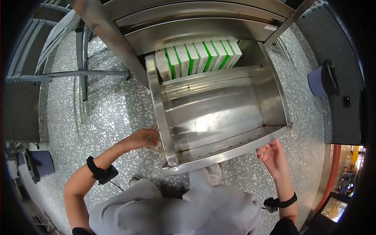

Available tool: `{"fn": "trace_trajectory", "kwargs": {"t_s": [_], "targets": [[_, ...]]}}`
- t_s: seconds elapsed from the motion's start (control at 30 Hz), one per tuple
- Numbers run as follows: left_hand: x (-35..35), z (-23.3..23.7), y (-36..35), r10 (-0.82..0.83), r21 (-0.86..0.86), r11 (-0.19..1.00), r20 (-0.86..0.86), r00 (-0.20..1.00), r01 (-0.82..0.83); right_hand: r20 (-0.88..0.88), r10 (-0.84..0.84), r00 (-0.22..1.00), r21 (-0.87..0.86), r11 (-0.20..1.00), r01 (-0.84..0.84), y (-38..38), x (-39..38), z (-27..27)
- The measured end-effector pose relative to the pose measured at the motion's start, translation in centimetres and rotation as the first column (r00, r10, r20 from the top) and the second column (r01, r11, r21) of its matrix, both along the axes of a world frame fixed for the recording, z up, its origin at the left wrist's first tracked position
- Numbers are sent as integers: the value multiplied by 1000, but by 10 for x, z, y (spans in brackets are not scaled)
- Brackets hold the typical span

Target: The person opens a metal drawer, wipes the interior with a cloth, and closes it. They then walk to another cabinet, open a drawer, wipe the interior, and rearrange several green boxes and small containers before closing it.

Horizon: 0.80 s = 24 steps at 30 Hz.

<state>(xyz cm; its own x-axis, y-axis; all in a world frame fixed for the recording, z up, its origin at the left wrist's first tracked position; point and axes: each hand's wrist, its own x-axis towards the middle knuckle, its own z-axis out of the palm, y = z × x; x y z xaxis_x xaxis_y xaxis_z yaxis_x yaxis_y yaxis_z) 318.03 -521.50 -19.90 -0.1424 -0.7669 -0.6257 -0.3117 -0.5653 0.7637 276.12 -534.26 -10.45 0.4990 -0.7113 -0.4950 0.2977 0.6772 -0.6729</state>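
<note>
A metal drawer (pixel 229 159) is pulled out in front of me, and its front section holds nothing. Behind a low metal divider, several white-and-green boxes (pixel 201 57) stand upright in a row. My left hand (pixel 143 139) is at the outer left side of the drawer, fingers closed on a crumpled beige cloth (pixel 157 147); the drawer wall is close beside it. My right hand (pixel 271 156) is just outside the front right corner, fingers curled with nothing visible in them, close to the front rim.
The metal cabinet (pixel 203 33) rises above the drawer. Grey metal chair legs (pixel 82 73) stand on the speckled floor (pixel 105 105) at left. Blue-grey bins are at far left (pixel 42 163) and right (pixel 316 81). My knees (pixel 219 196) are below the drawer front.
</note>
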Motion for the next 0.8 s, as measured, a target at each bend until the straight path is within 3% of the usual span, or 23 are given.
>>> {"fn": "trace_trajectory", "kwargs": {"t_s": [0.03,0.3,0.4,0.53,0.67,0.8], "targets": [[2,0,0,5,-3,1000,-9,1000,-5,-166,-26,986,-37,999,20,4,10,9],[6,10,-11,-40,-53,998,-9,999,40,-153,-45,987,-77,997,33,10,6,-2],[7,15,-18,-45,-71,996,87,995,51,-198,-71,978,-75,996,58,9,12,6],[4,1,-26,-50,-22,998,32,998,51,-261,-104,960,-76,993,87,19,9,10],[11,-24,-31,-145,-96,986,-69,987,138,-347,-100,933,-69,994,81,35,6,20],[12,-40,-30,-162,-105,983,-78,984,153,-295,-38,955,53,997,55,45,-16,26]]}}
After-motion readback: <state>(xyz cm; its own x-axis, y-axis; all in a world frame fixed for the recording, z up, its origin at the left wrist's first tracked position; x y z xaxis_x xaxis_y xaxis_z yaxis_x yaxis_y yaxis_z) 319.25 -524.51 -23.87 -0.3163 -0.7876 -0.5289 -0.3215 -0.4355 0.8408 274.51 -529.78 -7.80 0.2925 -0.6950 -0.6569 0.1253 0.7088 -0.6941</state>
